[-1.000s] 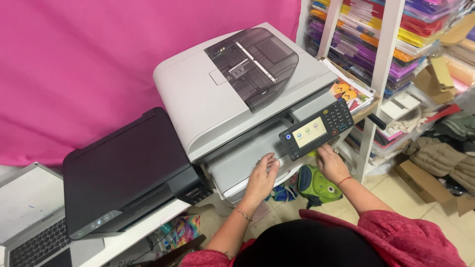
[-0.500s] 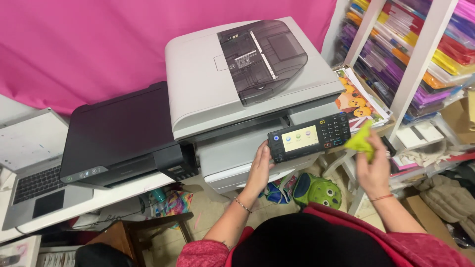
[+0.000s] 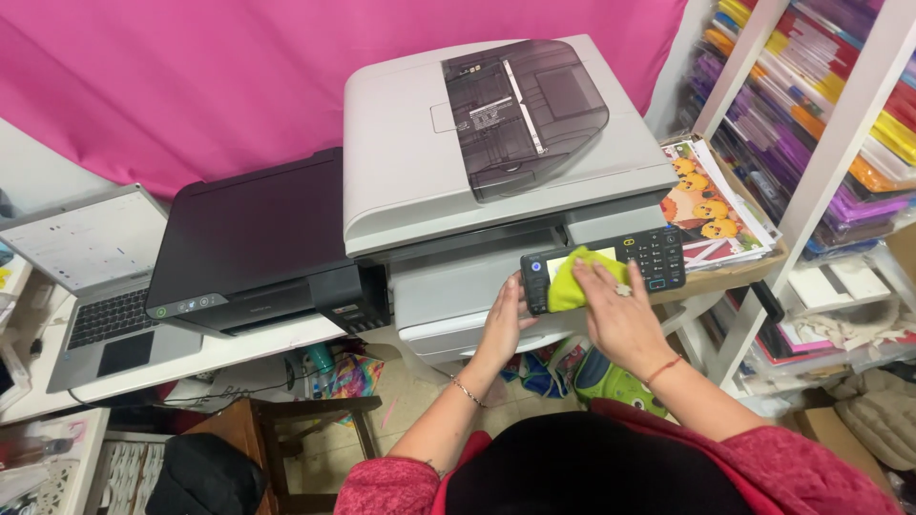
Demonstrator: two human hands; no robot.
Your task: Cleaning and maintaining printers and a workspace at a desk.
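A large grey copier (image 3: 420, 172) stands in front of me with a dark control panel (image 3: 658, 256) at its front right. My left hand (image 3: 506, 319) grips the panel's left end. Pressed flat against the panel's screen under my right hand (image 3: 615, 315) is a yellow-green cloth (image 3: 565, 275), which hides most of the screen. The panel's keypad shows to the right of my fingers.
A black printer (image 3: 253, 238) sits left of the copier, and an open laptop (image 3: 91, 286) further left on a white table. A stack of printed sheets (image 3: 711, 205) lies to the right. White shelves (image 3: 830, 124) hold coloured paper. A green backpack (image 3: 611, 377) lies on the floor.
My right hand came from under the panel, lifted the cloth out to the right, then laid it on the screen. The left hand moved from the copier's front to the panel's left end.
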